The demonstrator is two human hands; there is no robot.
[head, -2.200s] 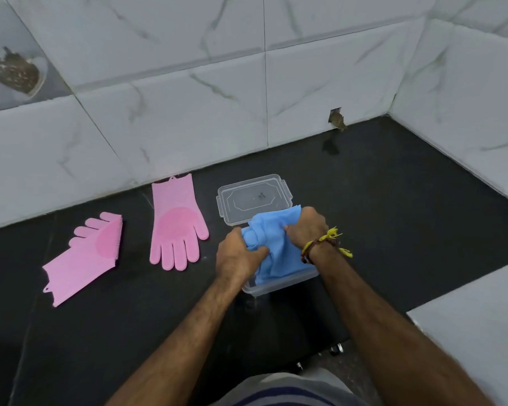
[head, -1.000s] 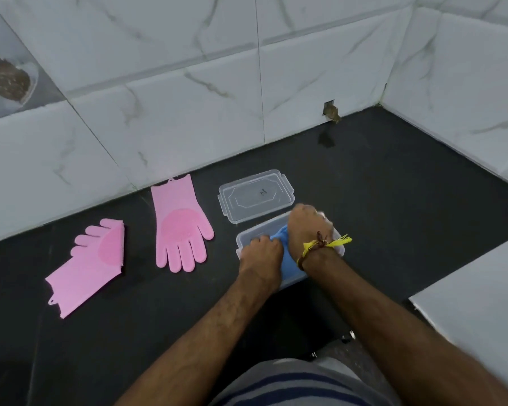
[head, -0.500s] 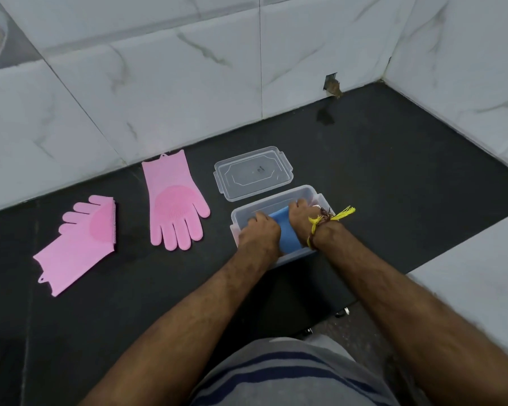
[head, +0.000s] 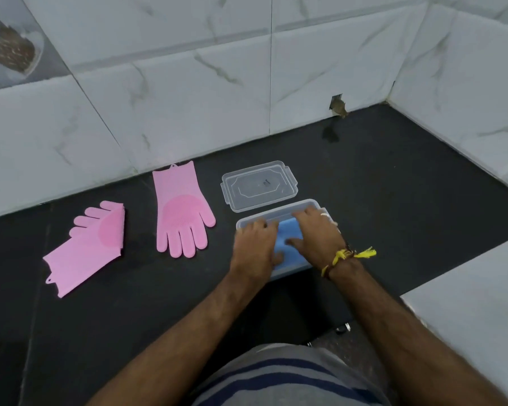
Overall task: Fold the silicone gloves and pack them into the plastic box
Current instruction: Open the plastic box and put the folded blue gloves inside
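Observation:
A clear plastic box [head: 276,214] stands on the black counter with folded blue silicone gloves [head: 288,238] inside it. My left hand [head: 255,244] is at the box's left end, fingers curled down over the blue gloves and thumb on top of them. Palm down, my right hand [head: 317,235] lies flat on the blue gloves with its fingers spread, covering the box's right half. A pink glove [head: 182,212] lies flat to the left of the box, fingers toward me. Farther left lies a second pink glove [head: 85,247], folded.
The box's clear lid [head: 258,186] lies just behind the box, near the marble-tiled wall [head: 188,98]. A white ledge [head: 467,317] rises at the near right. The black counter [head: 393,186] runs back to the right corner, where the wall has a small hole [head: 338,105].
The blue gloves went from bunched in both hands above the box to pressed down inside it. My right hand has flattened and spread over them.

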